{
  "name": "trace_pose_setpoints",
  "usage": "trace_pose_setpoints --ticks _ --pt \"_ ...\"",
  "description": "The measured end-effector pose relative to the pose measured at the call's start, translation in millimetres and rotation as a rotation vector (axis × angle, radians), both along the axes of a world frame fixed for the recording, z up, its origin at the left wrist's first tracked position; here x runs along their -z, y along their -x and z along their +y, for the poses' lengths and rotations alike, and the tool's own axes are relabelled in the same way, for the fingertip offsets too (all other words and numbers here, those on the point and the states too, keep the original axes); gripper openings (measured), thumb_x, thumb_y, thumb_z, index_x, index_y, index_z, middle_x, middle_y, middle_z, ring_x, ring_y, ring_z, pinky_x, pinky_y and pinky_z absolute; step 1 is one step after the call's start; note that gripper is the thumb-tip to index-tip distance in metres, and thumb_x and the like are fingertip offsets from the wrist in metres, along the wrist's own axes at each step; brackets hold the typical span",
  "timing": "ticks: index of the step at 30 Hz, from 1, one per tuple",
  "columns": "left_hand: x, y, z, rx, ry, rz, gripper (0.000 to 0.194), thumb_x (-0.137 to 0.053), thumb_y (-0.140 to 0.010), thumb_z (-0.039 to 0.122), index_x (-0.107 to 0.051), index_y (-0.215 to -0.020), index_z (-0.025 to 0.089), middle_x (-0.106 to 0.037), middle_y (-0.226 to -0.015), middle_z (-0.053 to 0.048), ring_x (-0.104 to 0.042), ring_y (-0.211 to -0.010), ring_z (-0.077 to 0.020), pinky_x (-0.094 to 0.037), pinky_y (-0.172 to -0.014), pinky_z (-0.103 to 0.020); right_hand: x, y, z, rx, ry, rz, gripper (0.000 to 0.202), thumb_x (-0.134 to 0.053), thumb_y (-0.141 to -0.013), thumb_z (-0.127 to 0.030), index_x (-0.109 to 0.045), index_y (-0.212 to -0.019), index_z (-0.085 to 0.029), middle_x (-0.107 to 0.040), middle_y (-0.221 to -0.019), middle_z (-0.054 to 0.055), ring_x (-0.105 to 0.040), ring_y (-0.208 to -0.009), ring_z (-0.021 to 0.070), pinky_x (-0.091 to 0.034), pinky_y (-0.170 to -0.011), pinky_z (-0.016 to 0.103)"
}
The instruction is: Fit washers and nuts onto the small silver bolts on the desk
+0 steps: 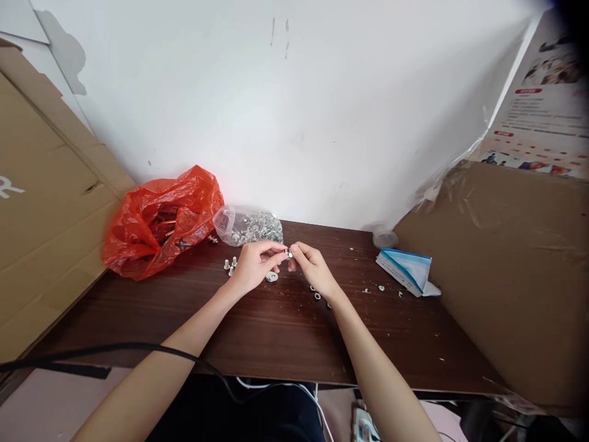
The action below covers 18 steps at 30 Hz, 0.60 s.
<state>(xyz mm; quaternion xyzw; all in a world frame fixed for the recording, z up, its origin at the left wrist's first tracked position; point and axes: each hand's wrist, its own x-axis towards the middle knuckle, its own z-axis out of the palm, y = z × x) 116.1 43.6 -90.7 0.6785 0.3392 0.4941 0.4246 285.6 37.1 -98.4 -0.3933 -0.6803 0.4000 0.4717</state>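
Observation:
My left hand (254,265) and my right hand (310,265) meet above the dark wooden table. Thumbs and fingers of both are closed in a pinch on a small shiny metal fastener (289,252); it is partly covered, and I cannot tell its exact parts. Below my left fingers lies a small pile of flat washers (272,277). A few short bolts (230,265) stand on their heads to the left of that hand. Several nuts (317,296) are scattered under my right wrist, partly hidden by it.
Behind my hands, a clear plastic bag (251,227) holds many metal fasteners. A red plastic bag (163,224) sits left of it. At the right lies a blue and white packet (407,270). Cardboard (501,276) walls both sides; a black cable (138,347) crosses my left forearm.

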Motion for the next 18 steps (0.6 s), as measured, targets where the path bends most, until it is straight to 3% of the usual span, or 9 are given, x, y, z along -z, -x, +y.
trace_pose_setpoints --ticks 4,9,14,18 --pt "0.9 0.4 0.2 -0.019 0.021 -0.028 0.029 -0.070 -0.076 0.032 -0.069 -0.095 0.010 -0.070 -0.080 -0.007 -0.065 -0.055 -0.0121 -0.057 -0.054 -0.024 -3.8 -2.2 -1.3 -0.083 0.048 0.090 0.033 -0.059 -0.085 -0.052 -0.052 -0.093 -0.020 -0.056 -0.067 -0.003 -0.054 -0.062 0.0132 -0.044 -0.061 0.027" --pt "2.1 -0.5 0.7 0.013 0.003 -0.038 0.026 -0.069 -0.077 0.031 -0.069 -0.094 0.011 -0.070 -0.080 -0.007 -0.064 -0.056 -0.0111 -0.058 -0.056 -0.025 -4.5 -3.7 -2.8 -0.031 -0.007 -0.033 0.039 -0.044 -0.093 -0.053 -0.051 -0.074 -0.020 -0.056 -0.064 -0.001 -0.053 -0.064 0.0138 -0.044 -0.068 0.029" --pt "-1.2 0.6 1.3 0.003 -0.079 -0.013 0.023 -0.066 -0.080 0.028 -0.070 -0.096 0.013 -0.066 -0.083 -0.005 -0.063 -0.066 -0.0115 -0.057 -0.059 -0.023 -4.9 -1.7 -6.1 -0.147 0.060 0.023 0.033 -0.043 -0.094 -0.052 -0.049 -0.083 -0.021 -0.056 -0.064 -0.003 -0.054 -0.063 0.0139 -0.044 -0.069 0.030" --pt "-2.2 1.4 2.4 0.009 -0.143 0.026 0.019 -0.065 -0.081 0.026 -0.071 -0.094 0.014 -0.063 -0.083 -0.006 -0.062 -0.074 -0.0136 -0.056 -0.062 -0.024 -4.0 0.4 -7.9 -0.112 0.048 -0.016 0.039 -0.036 -0.096 -0.054 -0.047 -0.078 -0.021 -0.054 -0.059 -0.004 -0.054 -0.060 0.0138 -0.044 -0.071 0.030"
